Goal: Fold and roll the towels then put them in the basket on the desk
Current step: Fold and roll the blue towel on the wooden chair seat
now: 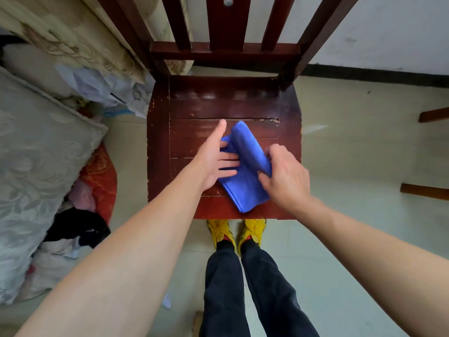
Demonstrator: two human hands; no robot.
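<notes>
One towel in view, and it's mid-roll, so I'd call the task early. Left of the chair: bedding and a pile of clothes [73,229] on the floor, not part of the job as far as I can tell. My left hand [213,156] lies flat and spread on the blue towel [245,186], fingers pinning the left edge of the folded strip to the chair seat [194,110], thumb pointing away toward the chair back. The towel sits on the front half of the seat, already folded into a narrow strip; its far end is curled over into a partial roll. My right hand [284,176] pinches that rolled part from the right side, thumb under, fingers over the top. Near flat section not yet rolled, roughly half the strip by my estimate. Left to do: finish the roll, carry it to the basket. No basket or desk visible here, and no other towels, so I can't tell how many remain.
</notes>
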